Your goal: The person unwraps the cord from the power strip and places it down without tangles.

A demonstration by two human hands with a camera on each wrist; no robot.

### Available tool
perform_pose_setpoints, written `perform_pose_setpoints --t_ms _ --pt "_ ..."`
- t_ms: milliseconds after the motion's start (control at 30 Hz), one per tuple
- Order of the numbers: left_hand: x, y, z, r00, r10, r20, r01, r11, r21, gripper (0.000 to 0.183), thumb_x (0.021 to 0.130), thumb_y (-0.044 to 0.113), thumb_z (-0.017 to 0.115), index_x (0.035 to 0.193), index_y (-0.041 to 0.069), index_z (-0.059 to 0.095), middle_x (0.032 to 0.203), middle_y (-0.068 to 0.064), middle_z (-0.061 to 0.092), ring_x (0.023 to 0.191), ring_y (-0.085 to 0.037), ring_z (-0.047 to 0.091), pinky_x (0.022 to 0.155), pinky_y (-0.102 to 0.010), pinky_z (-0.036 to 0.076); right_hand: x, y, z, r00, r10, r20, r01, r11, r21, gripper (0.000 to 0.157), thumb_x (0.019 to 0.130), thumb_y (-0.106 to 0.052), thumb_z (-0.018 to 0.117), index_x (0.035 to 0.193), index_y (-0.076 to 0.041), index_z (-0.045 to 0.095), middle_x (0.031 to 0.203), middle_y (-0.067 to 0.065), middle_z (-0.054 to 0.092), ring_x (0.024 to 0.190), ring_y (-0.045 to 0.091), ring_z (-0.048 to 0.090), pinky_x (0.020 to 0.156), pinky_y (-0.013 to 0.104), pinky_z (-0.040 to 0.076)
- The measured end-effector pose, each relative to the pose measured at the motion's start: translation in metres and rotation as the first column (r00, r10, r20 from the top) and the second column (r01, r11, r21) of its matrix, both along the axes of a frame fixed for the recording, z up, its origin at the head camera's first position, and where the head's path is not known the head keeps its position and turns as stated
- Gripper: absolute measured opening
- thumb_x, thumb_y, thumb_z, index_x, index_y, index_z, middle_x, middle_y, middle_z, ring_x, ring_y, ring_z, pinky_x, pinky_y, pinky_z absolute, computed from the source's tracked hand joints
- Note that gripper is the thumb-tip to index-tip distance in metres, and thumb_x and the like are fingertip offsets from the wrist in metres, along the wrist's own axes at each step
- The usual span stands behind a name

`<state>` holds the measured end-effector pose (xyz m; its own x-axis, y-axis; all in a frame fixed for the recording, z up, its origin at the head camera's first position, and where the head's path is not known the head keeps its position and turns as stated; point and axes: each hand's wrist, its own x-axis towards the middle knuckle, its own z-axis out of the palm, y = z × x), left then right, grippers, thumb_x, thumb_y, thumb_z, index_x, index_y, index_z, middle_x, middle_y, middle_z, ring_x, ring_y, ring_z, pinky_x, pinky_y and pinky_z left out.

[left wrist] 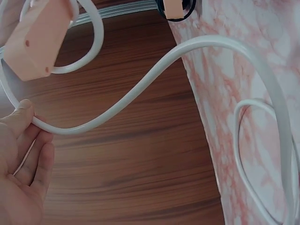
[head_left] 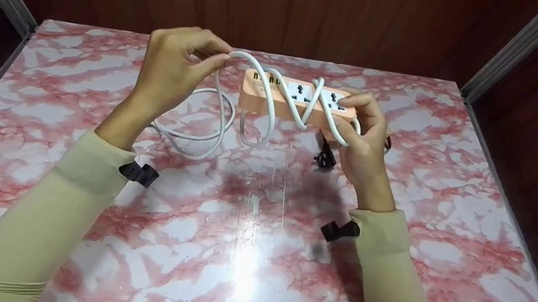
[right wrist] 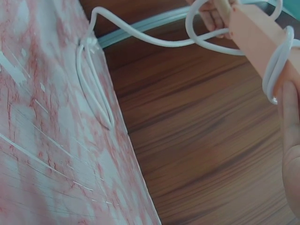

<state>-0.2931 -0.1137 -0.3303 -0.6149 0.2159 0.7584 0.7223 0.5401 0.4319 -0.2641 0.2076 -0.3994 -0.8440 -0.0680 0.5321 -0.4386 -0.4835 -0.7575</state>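
Observation:
My right hand (head_left: 366, 140) grips the right end of a peach power strip (head_left: 284, 111), held above the table with its white sockets facing up. A white cable (head_left: 270, 97) winds round the strip in several slanting turns. To the left, my left hand (head_left: 174, 67) pinches the cable between thumb and fingertips, apart from the strip. In the left wrist view the cable runs from my left hand (left wrist: 26, 161) in a long curve down to the table. The right wrist view shows fingers of my right hand (right wrist: 291, 136) against the strip's side (right wrist: 262, 42).
Loose loops of the cable (head_left: 189, 136) lie on the red-and-white marbled table (head_left: 166, 243). A black plug (head_left: 324, 158) is below the strip, beside a mostly hidden peach object with a black cord. Dark wood panels (head_left: 293, 7) enclose the back and sides.

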Motion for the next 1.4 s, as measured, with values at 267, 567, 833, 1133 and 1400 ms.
perform_pose_setpoints --t_ms 267,567,833,1133,1400 --pt "0.014 -0.001 0.014 0.999 0.005 -0.054 -0.009 0.996 -0.086 0.021 0.098 0.03 0.078 0.099 0.01 0.084 0.092 -0.003 0.081 0.078 -0.015 0.072 0.074 -0.02 0.053 0.0 0.002 0.0 1.0 -0.008 0.007 0.008 1.0 0.016 0.017 0.092 0.004 0.072 0.107 0.0 0.066 0.125 0.019 0.059 0.097 0.025 0.064 0.066 0.028 0.063" --pt "0.03 -0.002 0.022 0.993 -0.062 -0.103 0.049 0.991 -0.127 0.02 0.097 0.029 0.077 0.1 0.009 0.084 0.093 -0.005 0.08 0.077 -0.013 0.068 0.071 -0.019 0.047 0.002 0.001 0.003 0.998 -0.042 0.037 0.041 0.999 0.027 0.019 0.092 0.008 0.063 0.106 -0.004 0.066 0.119 0.017 0.057 0.098 0.028 0.064 0.066 0.029 0.064" --pt "0.043 -0.004 0.022 0.986 -0.117 -0.118 0.099 0.984 -0.147 0.017 0.094 0.023 0.082 0.099 0.008 0.084 0.09 -0.005 0.079 0.081 -0.017 0.07 0.076 -0.02 0.05 0.001 0.0 0.004 0.997 -0.064 0.049 0.063 0.998 0.015 0.02 0.091 0.009 0.062 0.105 -0.004 0.067 0.119 0.017 0.058 0.102 0.028 0.064 0.071 0.032 0.065" --pt "0.056 -0.007 0.017 0.981 -0.17 -0.089 0.155 0.975 -0.158 0.013 0.091 0.019 0.084 0.098 0.008 0.083 0.089 -0.004 0.078 0.084 -0.017 0.071 0.081 -0.023 0.051 0.001 -0.001 0.004 0.995 -0.087 0.055 0.087 0.996 0.005 0.018 0.091 0.009 0.065 0.104 -0.005 0.067 0.116 0.017 0.058 0.099 0.028 0.064 0.073 0.034 0.065" --pt "0.065 -0.015 0.011 0.974 -0.226 -0.032 0.216 0.959 -0.184 0.014 0.088 0.015 0.087 0.1 0.008 0.083 0.091 -0.002 0.08 0.083 -0.017 0.071 0.08 -0.024 0.049 0.001 -0.001 0.005 0.994 -0.093 0.055 0.093 0.996 0.006 0.019 0.091 0.009 0.064 0.104 -0.004 0.067 0.116 0.016 0.059 0.097 0.028 0.065 0.068 0.032 0.065"
